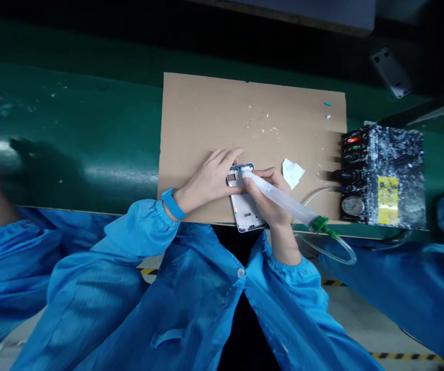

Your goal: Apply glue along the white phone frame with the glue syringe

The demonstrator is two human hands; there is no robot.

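At mid-frame, my left hand (209,179) held the phone housing (244,207), apparently steadying it beneath the dispensing syringe (288,201) my right hand (271,207) gripped.

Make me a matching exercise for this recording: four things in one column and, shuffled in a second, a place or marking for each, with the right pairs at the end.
Things
1. Syringe
2. Blue wristband
3. White scrap
4. Speckled box

Places and markings
A. Lying flat on the cardboard
B. Bears a yellow label
C. Held in the right hand
D. Around the wrist of the left hand

Right pairs
1-C, 2-D, 3-A, 4-B
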